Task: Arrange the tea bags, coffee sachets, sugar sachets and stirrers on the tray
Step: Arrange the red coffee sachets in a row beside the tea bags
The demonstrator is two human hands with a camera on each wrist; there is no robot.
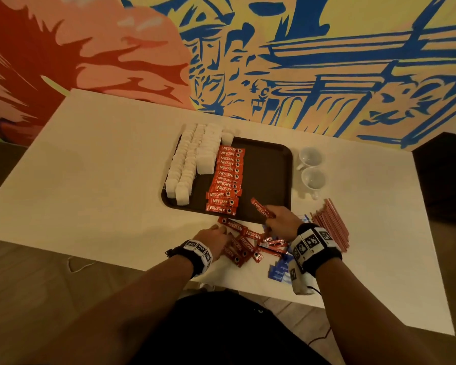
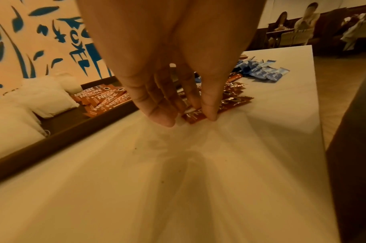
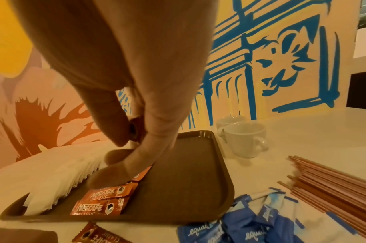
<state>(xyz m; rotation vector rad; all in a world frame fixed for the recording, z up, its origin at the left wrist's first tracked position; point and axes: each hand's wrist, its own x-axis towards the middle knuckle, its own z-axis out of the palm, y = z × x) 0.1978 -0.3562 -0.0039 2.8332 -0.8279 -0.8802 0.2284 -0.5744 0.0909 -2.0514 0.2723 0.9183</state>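
A dark brown tray holds rows of white tea bags on its left and a column of red coffee sachets beside them. My right hand pinches one red coffee sachet over the tray's near right corner; in the right wrist view thumb and fingers close on its end. My left hand pinches the end of a loose coffee sachet that lies flat on the table, in a heap of loose coffee sachets. Blue sugar sachets and brown stirrers lie off the tray.
Two white cups stand right of the tray. The white table ends close behind the loose sachets, near my body. A painted wall stands just behind the tray. The tray's right half is bare.
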